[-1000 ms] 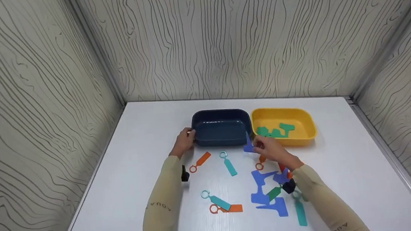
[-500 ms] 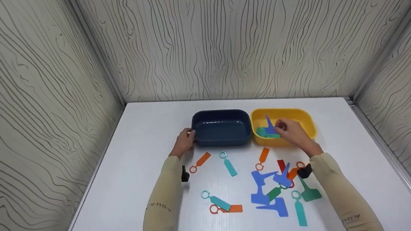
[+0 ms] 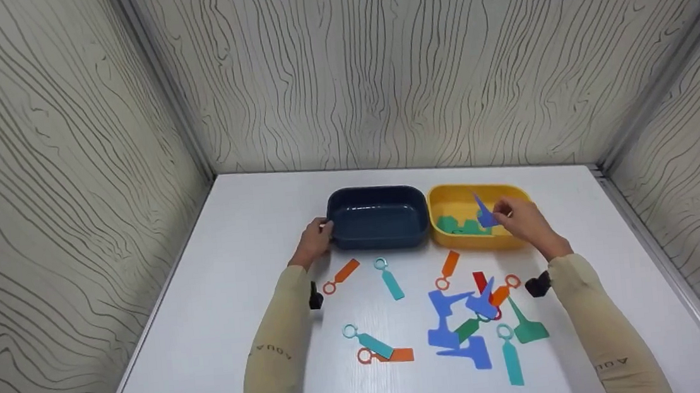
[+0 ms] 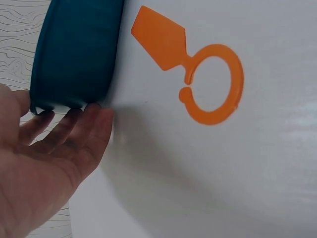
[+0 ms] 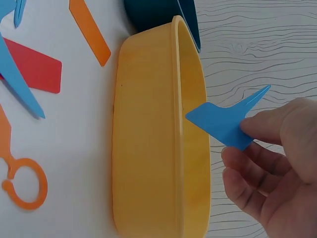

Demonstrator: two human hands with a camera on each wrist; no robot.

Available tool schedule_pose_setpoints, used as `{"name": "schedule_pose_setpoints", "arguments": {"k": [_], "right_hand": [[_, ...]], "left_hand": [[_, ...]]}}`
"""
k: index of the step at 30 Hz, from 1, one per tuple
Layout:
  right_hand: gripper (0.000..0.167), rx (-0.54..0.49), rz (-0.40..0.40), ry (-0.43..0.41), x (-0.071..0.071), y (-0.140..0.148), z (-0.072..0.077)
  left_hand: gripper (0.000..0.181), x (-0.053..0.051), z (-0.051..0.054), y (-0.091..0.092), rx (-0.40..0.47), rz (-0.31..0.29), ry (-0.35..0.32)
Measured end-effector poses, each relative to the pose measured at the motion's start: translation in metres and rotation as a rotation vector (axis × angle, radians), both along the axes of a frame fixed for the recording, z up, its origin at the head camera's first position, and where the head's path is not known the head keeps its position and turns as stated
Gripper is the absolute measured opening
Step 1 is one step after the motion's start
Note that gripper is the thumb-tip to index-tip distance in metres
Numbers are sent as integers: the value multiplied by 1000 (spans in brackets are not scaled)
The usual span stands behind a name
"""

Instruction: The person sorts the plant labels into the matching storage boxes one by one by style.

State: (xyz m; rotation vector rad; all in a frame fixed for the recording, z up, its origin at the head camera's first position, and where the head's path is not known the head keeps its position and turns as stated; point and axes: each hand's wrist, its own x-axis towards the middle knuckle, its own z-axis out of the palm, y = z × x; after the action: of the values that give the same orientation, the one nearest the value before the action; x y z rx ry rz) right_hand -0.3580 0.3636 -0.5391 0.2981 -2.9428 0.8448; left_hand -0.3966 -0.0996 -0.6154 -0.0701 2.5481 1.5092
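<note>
My right hand [image 3: 524,219] pinches a blue T-shaped plant label [image 5: 223,121] between thumb and fingers, its pointed stem up. The label is above the yellow tub [image 5: 146,134], in which several green plant labels [image 3: 447,223] lie. At the left end of the dark blue tub [image 3: 379,242], my left hand [image 4: 49,158] holds the wall, fingertips against the outside and thumb at the rim. No labels show inside the dark blue tub. In front of the tubs lie more blue plant labels [image 3: 443,334] and a green one [image 3: 530,331].
Ring-ended tags are spread on the white table [image 3: 218,284]: orange tags [image 3: 347,269], turquoise tags [image 3: 392,284], a green tag [image 3: 467,329] and a red tag [image 3: 480,282]. Some overlap the blue labels. A wood-patterned panel [image 3: 378,80] rises behind the tubs.
My right hand has carried the blue plant label from in front of the dark blue tub rightward, over the yellow tub. My left hand stays at the dark blue tub.
</note>
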Motion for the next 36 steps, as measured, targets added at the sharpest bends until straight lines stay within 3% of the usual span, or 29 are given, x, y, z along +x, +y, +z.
{"name": "schedule_pose_setpoints", "arguments": {"k": [10, 19, 25, 33, 36], "right_hand": [[16, 36, -34, 11, 1, 16, 4], [19, 52, -18, -12, 3, 15, 6], [21, 19, 16, -66, 12, 6, 6], [14, 23, 105, -26, 25, -11, -1], [18, 37, 133, -71, 31, -19, -3]], "left_hand": [[46, 2, 2, 1, 2, 2, 2], [47, 0, -1, 0, 37, 4, -13], [46, -1, -2, 0, 28, 10, -27], [46, 1, 1, 1, 40, 20, -44], [47, 2, 1, 1, 38, 16, -47]]}}
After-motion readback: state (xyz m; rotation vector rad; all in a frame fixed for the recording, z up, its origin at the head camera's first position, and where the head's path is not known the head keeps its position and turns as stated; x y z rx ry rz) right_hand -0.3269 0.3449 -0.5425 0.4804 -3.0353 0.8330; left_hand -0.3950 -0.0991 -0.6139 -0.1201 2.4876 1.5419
